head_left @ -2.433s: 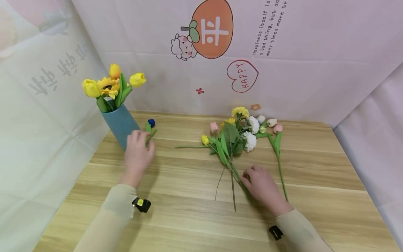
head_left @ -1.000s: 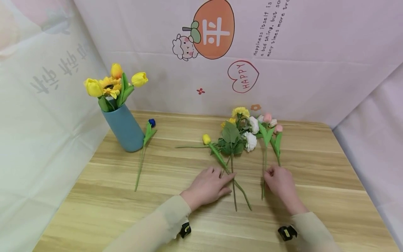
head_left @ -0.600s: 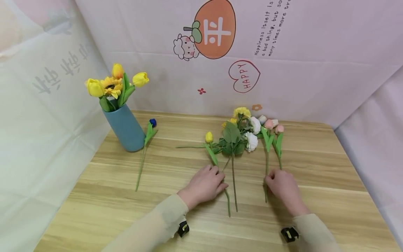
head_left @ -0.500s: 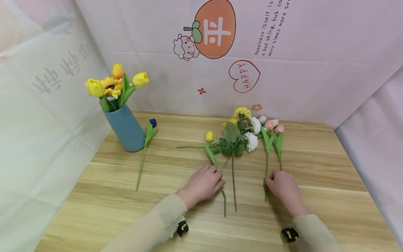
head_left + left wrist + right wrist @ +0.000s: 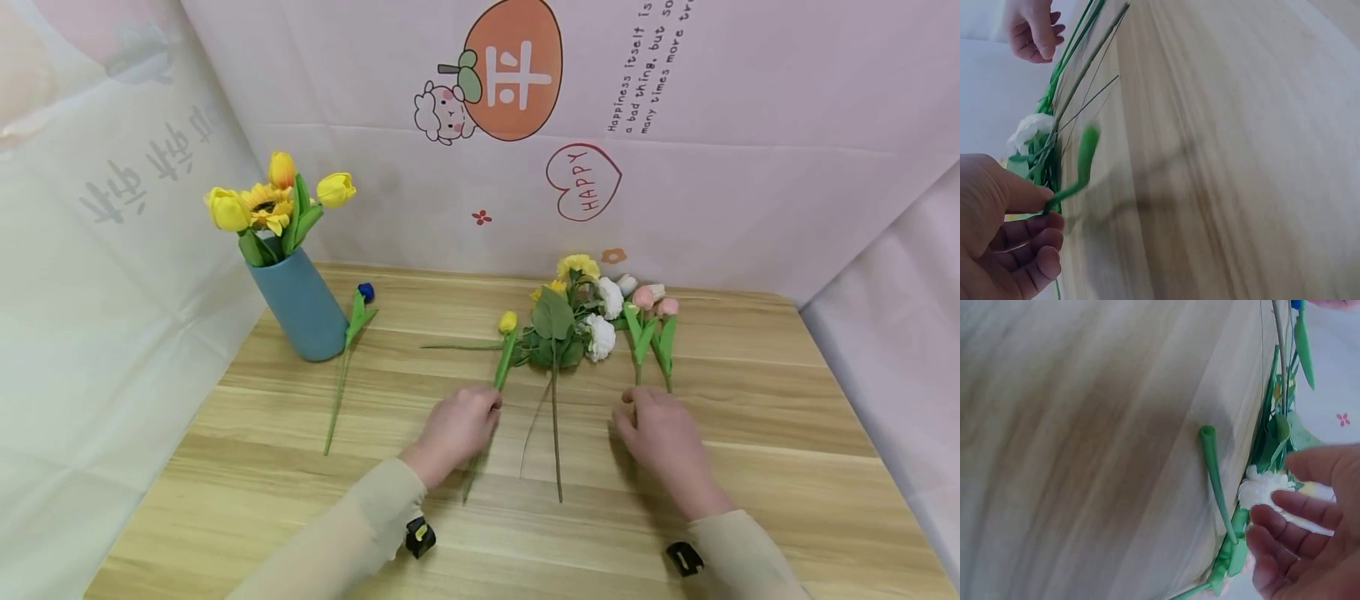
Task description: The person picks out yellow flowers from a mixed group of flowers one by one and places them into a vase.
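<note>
Between thumb and forefinger, my left hand (image 5: 459, 429) pinches the stem of a yellow tulip (image 5: 508, 322). The tulip slants over the middle of the table, and its bent stem end (image 5: 1088, 156) sticks out past the fingers in the left wrist view. My right hand (image 5: 663, 442) is over the stem of a pink tulip (image 5: 642, 297). In the right wrist view its fingers (image 5: 1291, 528) are spread and loosely bent, apart from the green stem (image 5: 1213, 469). A second pink tulip (image 5: 667, 307) lies just to the right, its lower stem hidden by that hand.
At the left stands a blue vase (image 5: 303, 308) with yellow tulips and a sunflower. A blue tulip (image 5: 365, 292) lies beside it. White flowers (image 5: 600, 337) and yellow flowers (image 5: 577, 267) lie piled toward the back, near the cloth wall (image 5: 375, 200). A brown stem (image 5: 557, 433) reaches forward.
My left hand left the blue tulip, took the yellow tulip and drew it leftward. My right hand moved the pink tulip right beside the other one, then loosened its fingers from the stem.
</note>
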